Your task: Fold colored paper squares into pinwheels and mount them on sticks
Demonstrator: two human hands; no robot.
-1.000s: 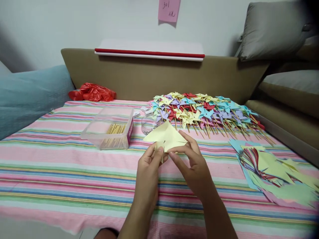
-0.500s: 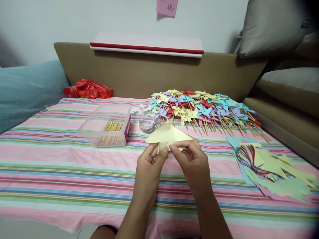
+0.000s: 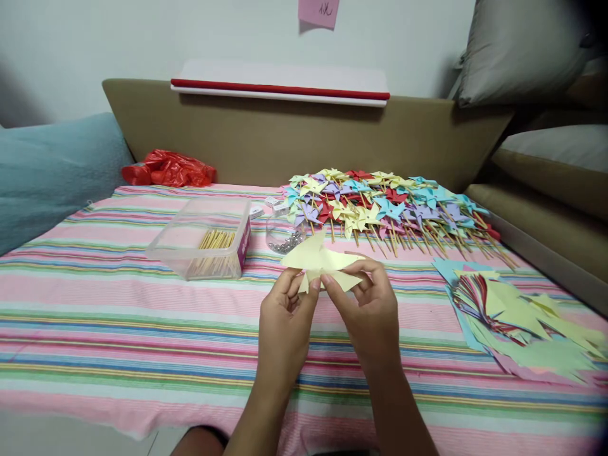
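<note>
Between both hands I hold a pale yellow paper pinwheel piece, its points partly bent toward the middle. My left hand pinches its lower left part, thumb near the centre. With the thumb also near the centre, my right hand grips the right side, fingers behind the paper. The paper is held above the striped cloth. Just beyond it sits a clear round tub with small metal pieces. A clear plastic box of thin wooden sticks stands to the left.
Many finished paper pinwheels on sticks lie at the back right. Cut coloured paper sheets are stacked at the right. A red plastic bag lies at the back left, by a blue cushion. A brown board stands behind.
The bent paper points have shifted: the right flap now sits lower and folds closer in under my right fingers. Both hands stay in nearly the same place.
</note>
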